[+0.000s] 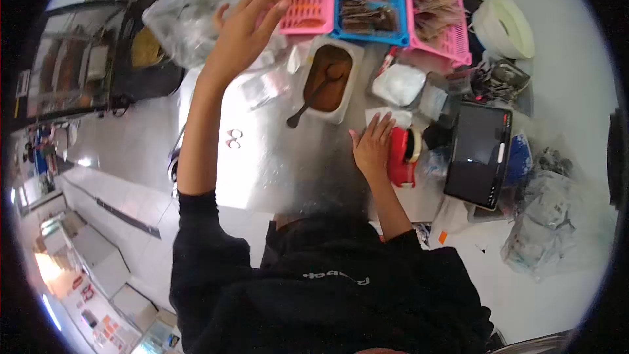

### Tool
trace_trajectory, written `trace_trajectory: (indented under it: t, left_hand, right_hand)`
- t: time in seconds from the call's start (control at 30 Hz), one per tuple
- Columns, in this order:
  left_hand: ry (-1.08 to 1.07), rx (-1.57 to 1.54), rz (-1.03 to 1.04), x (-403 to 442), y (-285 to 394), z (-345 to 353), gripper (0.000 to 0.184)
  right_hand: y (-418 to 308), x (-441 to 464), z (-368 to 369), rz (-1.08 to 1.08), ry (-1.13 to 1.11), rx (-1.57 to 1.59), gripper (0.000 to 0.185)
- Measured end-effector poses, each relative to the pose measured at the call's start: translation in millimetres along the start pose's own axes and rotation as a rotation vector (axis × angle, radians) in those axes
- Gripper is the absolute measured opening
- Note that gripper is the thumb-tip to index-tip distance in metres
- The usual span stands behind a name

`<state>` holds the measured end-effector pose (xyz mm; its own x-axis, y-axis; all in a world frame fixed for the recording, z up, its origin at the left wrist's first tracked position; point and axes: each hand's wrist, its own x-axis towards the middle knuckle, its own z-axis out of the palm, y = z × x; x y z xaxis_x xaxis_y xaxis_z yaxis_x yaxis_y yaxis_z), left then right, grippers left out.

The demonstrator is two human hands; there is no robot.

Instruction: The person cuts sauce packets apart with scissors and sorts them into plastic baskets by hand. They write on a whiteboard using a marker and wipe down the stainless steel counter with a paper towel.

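Note:
My left hand (246, 36) is raised at the near left corner of a pink basket (319, 0) that has orange packets inside. Its fingers are spread, with the fingertips over the basket's left edge. My right hand (373, 144) lies flat with fingers stretched, its tips on a white piece of paper (398, 118). Right beside it is a red tape dispenser (398, 160) with a roll of tape. Between my hands sits a metal tub (305, 92) of brown sauce, with a black ladle (318, 96) resting across it.
A blue basket (370, 35) and another pink basket (458, 56) hold dark packets. Clear plastic bags (203, 16) lie at the left. A tablet (480, 154) stands at the right, near a container of utensils (508, 78). Two small reddish curled pieces (234, 138) rest on the steel table (282, 170).

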<state>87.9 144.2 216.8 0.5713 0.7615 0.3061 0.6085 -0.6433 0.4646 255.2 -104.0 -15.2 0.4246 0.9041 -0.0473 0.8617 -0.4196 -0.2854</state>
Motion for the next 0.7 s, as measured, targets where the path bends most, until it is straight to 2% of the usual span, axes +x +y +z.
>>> trace_trajectory:
  t: [0.1, 0.13, 0.17, 0.23, 0.3, 0.37, 0.47, 0.53, 0.6, 0.7]
  left_hand:
    - [0.055, 0.067, -0.147, -92.3, -5.0, -30.0, 0.027]
    - [0.026, 0.037, -0.201, -121.2, -6.6, -40.2, 0.027]
    - [0.008, 0.02, -0.268, -152.7, -16.8, -45.0, 0.026]
    - [0.046, 0.003, -0.428, -207.1, -16.6, -54.1, 0.024]
    - [0.062, -0.127, -0.54, -265.7, -34.1, -54.0, 0.021]
    - [0.173, -0.299, -0.613, -324.3, -44.8, -41.9, 0.02]
    - [0.13, -0.333, -0.773, -384.5, -42.3, -40.0, 0.021]
    - [0.13, -0.346, -0.794, -419.3, -52.1, -35.6, 0.022]
    - [0.135, -0.381, -0.841, -438.8, -59.0, -30.1, 0.023]
    - [0.043, -0.358, -0.705, -439.9, -81.9, -16.8, 0.027]
  right_hand:
    - [-23.6, -45.3, 9.5, -0.267, -0.029, 0.06, 0.075]
    - [-31.6, -62.3, 10.7, -0.346, -0.126, 0.133, 0.074]
    - [-35.6, -79.7, 22.6, -0.419, -0.112, 0.092, 0.073]
    - [-43.2, -94.7, 31.7, -0.33, -0.048, 0.25, 0.072]
    - [-56.1, -91.3, 29.4, -0.246, 0.008, 0.23, 0.071]
    - [-66.0, -81.0, 38.9, -0.197, 0.067, 0.157, 0.071]
    - [-91.3, -66.1, 64.8, -0.22, 0.143, 0.029, 0.07]
    - [-132.4, -67.3, 71.0, -0.295, 0.155, 0.016, 0.069]
    - [-185.8, -80.2, 81.5, -0.336, 0.058, 0.067, 0.067]
    - [-248.4, -124.4, 112.8, -0.54, 0.017, 0.201, 0.061]
